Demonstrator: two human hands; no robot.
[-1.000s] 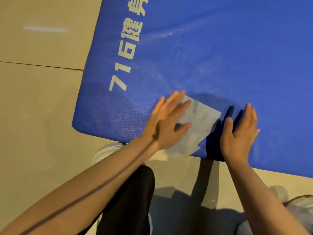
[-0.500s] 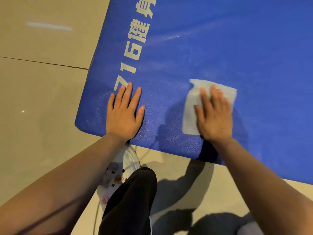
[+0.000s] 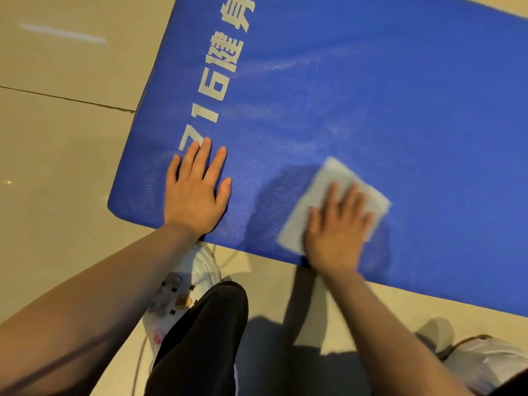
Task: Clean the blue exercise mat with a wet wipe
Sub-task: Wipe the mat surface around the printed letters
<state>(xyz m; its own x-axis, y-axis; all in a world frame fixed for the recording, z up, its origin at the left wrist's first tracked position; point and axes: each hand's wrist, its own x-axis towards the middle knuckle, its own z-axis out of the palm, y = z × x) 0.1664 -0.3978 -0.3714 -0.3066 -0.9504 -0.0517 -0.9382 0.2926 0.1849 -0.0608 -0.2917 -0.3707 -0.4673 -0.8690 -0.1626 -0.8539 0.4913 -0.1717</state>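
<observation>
Your right hand (image 3: 335, 224) presses flat on the wipe (image 3: 331, 201) at the mat's (image 3: 371, 95) near edge; left hand (image 3: 197, 192) spread, bracing the corner. Unwiped mat runs away rightward.

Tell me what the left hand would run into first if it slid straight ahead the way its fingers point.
The left hand lies flat on the blue mat; its fingertips already touch the printed white lettering. Nothing raised shows ahead.

Mat (image 3: 371, 110) reads "716", perhaps "健身".
</observation>
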